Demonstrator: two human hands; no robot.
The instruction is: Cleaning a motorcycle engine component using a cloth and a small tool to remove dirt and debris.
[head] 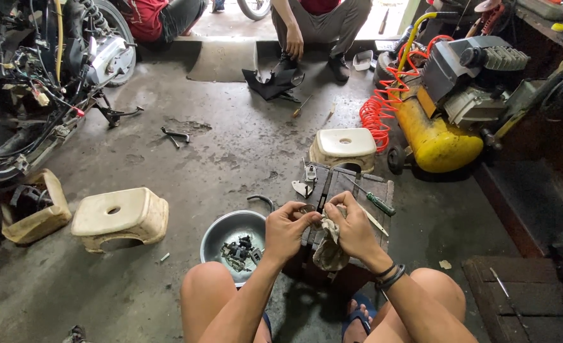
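Head view: left hand (289,230) pinches a small round metal part (307,209) between thumb and fingertips, fingers closed narrow on it. Right hand (352,223) grips a dirty rag (329,249), pressed against the same part. Both sit over a dark wooden block (338,184) between the knees. Green-handled screwdriver (376,202) lies on the block. Metal bowl (225,230) with carburetor parts (238,251) just left of the left hand. Yellow air compressor (440,136) well apart, upper right.
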